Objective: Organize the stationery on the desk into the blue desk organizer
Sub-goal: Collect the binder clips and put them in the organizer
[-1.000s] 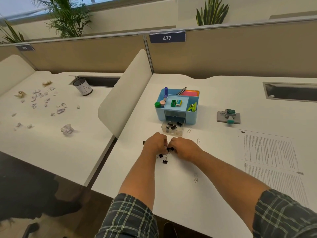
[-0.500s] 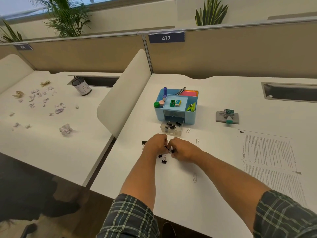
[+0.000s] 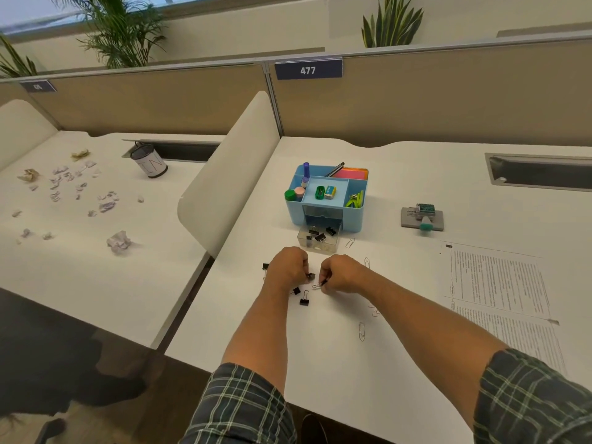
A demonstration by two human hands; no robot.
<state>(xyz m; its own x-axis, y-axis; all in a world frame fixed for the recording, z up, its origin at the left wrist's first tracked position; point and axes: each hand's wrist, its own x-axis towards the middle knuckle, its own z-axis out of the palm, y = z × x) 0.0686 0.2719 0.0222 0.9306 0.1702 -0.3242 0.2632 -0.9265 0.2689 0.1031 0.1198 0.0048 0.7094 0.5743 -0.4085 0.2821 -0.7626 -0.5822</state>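
Nearest, both forearms reach out over the tabletop (image 3: 320,363) from plaid sleeves, wrists dropped and knuckles up. Each hand's grip is curled tight: the left hand (image 3: 288,267) pinches a black binder clip (image 3: 310,276) at its fingertips, and the right hand (image 3: 339,274) pinches another clip by its wire handle (image 3: 317,286). Two loose clips (image 3: 303,301) lie on the tabletop just at 6 o'clock of the left hand, one more at its 9 o'clock, and thin paper clips (image 3: 362,331) lie scattered toward 4 o'clock of the right hand. These clips look light, stiff and springy; I judge the black steel body the surest hold, since the wire loops swing and may slip. Beyond the hands, at 12 o'clock, a clear drawer (image 3: 317,243) pulled out from the blue desk organizer (image 3: 323,216) already has several clips in it. Farther, at 2 o'clock, sit a grey punch (image 3: 422,217) and printed sheets (image 3: 499,283).
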